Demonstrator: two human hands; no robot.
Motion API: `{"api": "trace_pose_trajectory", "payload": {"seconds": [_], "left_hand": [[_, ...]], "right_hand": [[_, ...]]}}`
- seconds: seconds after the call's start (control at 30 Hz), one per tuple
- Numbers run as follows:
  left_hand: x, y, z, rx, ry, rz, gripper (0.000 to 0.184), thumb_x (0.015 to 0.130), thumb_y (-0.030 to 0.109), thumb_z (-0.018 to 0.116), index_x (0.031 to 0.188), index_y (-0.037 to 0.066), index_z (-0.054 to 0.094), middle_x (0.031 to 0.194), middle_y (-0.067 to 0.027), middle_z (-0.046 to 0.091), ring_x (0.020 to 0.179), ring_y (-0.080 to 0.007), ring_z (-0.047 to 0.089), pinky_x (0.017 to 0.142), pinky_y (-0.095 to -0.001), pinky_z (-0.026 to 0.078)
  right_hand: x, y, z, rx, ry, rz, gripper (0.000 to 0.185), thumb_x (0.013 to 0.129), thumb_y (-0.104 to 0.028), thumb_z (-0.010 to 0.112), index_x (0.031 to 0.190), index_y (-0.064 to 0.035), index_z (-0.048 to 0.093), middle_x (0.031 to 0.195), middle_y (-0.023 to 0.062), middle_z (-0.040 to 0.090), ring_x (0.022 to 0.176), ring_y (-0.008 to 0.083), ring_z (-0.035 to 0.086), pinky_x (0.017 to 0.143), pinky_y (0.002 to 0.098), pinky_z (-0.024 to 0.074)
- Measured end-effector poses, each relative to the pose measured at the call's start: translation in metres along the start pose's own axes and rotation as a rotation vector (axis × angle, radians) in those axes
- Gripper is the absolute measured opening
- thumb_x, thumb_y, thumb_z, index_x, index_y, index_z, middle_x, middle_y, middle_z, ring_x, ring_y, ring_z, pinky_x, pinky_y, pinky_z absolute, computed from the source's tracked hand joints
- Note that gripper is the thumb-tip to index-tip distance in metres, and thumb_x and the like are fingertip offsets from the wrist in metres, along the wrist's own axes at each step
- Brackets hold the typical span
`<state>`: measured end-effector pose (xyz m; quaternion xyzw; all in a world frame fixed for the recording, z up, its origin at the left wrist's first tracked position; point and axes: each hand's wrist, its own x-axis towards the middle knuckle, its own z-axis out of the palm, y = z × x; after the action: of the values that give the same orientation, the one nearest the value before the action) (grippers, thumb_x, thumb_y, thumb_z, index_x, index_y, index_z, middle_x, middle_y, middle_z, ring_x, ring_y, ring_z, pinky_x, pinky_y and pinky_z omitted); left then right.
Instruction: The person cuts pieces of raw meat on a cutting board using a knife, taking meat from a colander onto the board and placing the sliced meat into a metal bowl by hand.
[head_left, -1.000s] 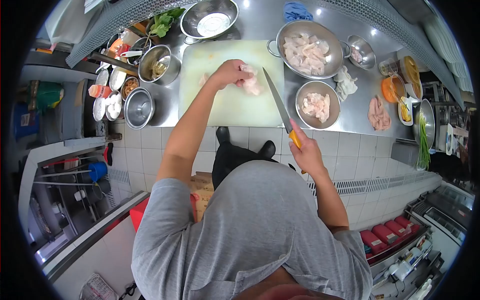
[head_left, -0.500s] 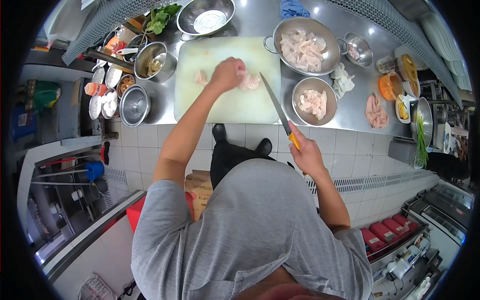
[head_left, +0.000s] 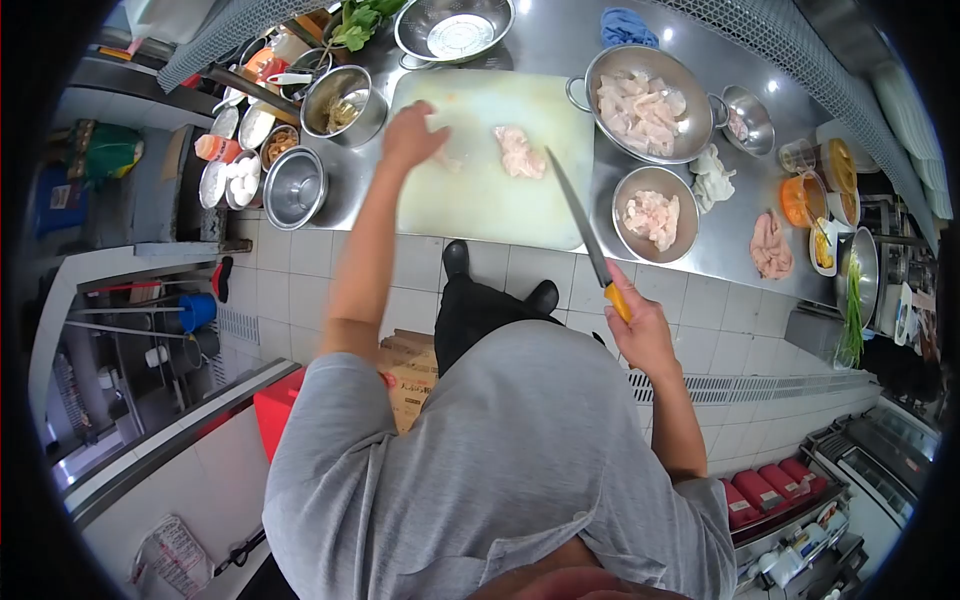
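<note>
My left hand [head_left: 412, 137] hovers over the left part of the white cutting board [head_left: 480, 215], fingers apart and nothing visible in them; a faint pale scrap of meat lies beside it. A piece of raw pale meat [head_left: 519, 152] rests right of the board's middle, touched by neither hand. My right hand [head_left: 641, 325] grips the yellow handle of a long knife [head_left: 580, 215], its blade pointing up and left over the board's right edge. Close to the blade stands a steel bowl [head_left: 625, 228] holding pink meat pieces.
Behind that bowl is a large colander [head_left: 593, 77] of sliced meat, with a white cloth [head_left: 711, 180] beside it. Steel bowls [head_left: 296, 188] and small dishes crowd the left side. Another colander [head_left: 455, 35] stands behind the board. Pink meat [head_left: 771, 246] lies at the right.
My left hand has moved left, away from the larger meat piece, and its fingers have spread. My right hand still holds the knife. The whole view has shifted slightly.
</note>
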<state>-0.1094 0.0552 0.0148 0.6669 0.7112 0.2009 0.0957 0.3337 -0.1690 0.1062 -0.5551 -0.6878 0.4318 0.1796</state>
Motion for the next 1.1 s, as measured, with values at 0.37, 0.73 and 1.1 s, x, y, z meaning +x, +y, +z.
{"api": "trace_pose_trajectory", "payload": {"seconds": [0.37,0.73,1.1], "left_hand": [[-0.006,0.007,0.011,0.176,-0.346,-0.03,0.044,0.083,0.044,0.073,0.105,0.007,0.072,0.108,-0.0186,0.074,0.104,-0.0362,0.072,0.091,-0.0461,0.058],[0.005,0.033,0.021,-0.008,-0.389,-0.056,0.044,0.085,0.033,0.071,0.116,0.002,0.071,0.102,-0.0155,0.077,0.093,-0.0308,0.074,0.083,-0.0428,0.059],[0.011,0.084,0.038,-0.264,-0.924,0.004,0.016,0.079,0.018,0.074,0.083,0.003,0.072,0.084,-0.0111,0.074,0.078,-0.0214,0.07,0.067,-0.0345,0.056]], "right_hand": [[0.071,0.011,0.042,-0.25,-0.062,-0.164,0.075,0.095,-0.007,0.066,0.163,-0.0222,0.04,0.102,0.0189,0.076,0.088,0.042,0.072,0.079,0.0523,0.0562],[0.076,0.022,0.04,-0.24,0.055,-0.054,0.077,0.094,-0.008,0.068,0.164,-0.0247,0.039,0.098,0.0259,0.074,0.089,0.0463,0.071,0.082,0.0531,0.0561],[0.07,0.026,0.036,-0.161,0.009,-0.041,0.075,0.096,-0.011,0.065,0.165,-0.0221,0.037,0.107,0.0261,0.075,0.095,0.0484,0.07,0.089,0.0542,0.0551]]}}
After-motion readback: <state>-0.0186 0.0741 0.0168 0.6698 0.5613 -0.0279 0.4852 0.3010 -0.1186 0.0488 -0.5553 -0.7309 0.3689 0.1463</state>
